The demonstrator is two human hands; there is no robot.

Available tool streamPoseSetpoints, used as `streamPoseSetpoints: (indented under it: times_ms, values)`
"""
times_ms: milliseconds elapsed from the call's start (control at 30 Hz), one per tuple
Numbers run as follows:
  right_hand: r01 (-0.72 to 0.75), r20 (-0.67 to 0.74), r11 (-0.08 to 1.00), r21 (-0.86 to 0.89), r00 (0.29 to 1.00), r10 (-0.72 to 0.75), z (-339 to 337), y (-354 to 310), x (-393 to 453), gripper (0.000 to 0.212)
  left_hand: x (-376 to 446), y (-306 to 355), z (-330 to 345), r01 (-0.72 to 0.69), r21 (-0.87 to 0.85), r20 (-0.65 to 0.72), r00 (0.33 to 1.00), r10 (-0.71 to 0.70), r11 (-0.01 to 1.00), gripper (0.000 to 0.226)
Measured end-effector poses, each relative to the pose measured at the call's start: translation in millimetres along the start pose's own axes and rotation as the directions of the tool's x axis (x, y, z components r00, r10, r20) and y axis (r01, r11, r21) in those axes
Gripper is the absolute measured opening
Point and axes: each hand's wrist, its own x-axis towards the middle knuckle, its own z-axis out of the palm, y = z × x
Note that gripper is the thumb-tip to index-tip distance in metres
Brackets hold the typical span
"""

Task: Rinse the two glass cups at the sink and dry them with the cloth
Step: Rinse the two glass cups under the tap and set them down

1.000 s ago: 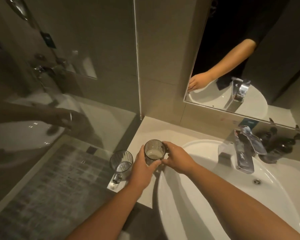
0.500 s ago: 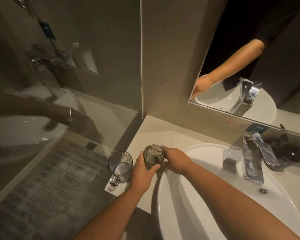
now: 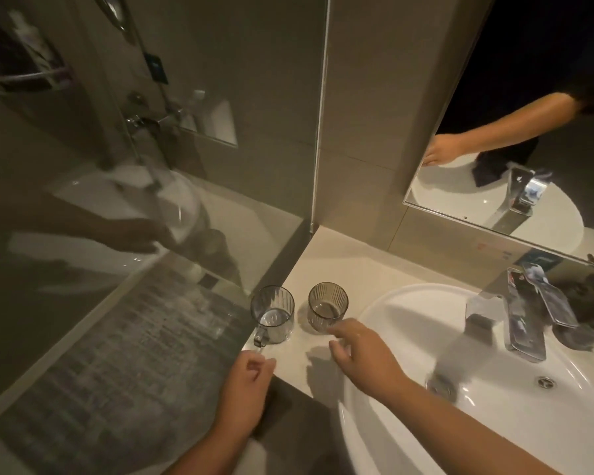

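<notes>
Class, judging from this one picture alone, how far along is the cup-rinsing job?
Done: unclear; both cups stand upright on the counter, handled cup and ribbed cup. In hand: nothing; left hand and right hand hold neither. Left: no water leaves the tap; no cloth shows.

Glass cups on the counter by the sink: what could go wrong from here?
1. The handled cup stands at the counter corner, its handle at the edge above the floor; the left hand close below could knock it off.
2. The ribbed cup sits by the right hand's fingertips; a careless reach could tip it against the basin.
</notes>
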Motion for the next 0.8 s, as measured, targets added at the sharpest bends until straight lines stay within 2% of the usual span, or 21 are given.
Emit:
streamPoseSetpoints:
  times_ms: [67,100,167,300,467,567,667,800]
  values:
    - [-0.023,0.074,0.999,0.043,0.997,0.019,23.5,-16.8,1.9,0.039,8.4,4.9,-10.5,-0.002,-0.027,-0.126,0.992,-0.002,1.000,0.015]
    - [-0.045,0.102,0.996,0.079,0.994,0.037,33.8,-24.4,5.6,0.042,14.3,7.7,-12.4,0.002,-0.035,-0.143,0.990,-0.007,0.999,0.020]
    - [-0.127,0.134,0.980,0.154,0.985,0.107,50.3,-36.8,16.0,0.047,28.6,8.2,-11.4,0.012,-0.052,-0.117,0.993,-0.018,0.999,0.027]
    - [-0.215,0.165,0.947,0.237,0.970,0.179,64.3,-49.4,33.8,0.042,49.2,4.4,-2.9,-0.008,0.015,-0.042,0.999,0.009,1.000,0.015]
    - [-0.246,0.168,0.943,0.222,0.963,0.211,66.6,-50.2,38.0,0.044,53.3,14.1,1.6,-0.019,0.029,0.015,1.000,0.018,0.999,0.025]
    - [-0.293,0.184,0.926,0.238,0.950,0.253,66.1,-46.7,29.8,0.031,51.8,15.1,-0.9,-0.037,0.028,0.040,0.999,0.035,0.999,0.032]
    - [-0.318,0.187,0.925,0.208,0.941,0.281,54.5,-48.2,18.3,0.047,50.7,12.5,-7.3,-0.051,0.012,0.050,0.997,0.050,0.999,0.032]
    - [-0.266,0.143,0.948,0.174,0.959,0.243,27.0,-50.6,-3.5,0.042,35.4,22.9,-21.1,-0.113,-0.025,0.082,0.990,0.115,0.993,0.030]
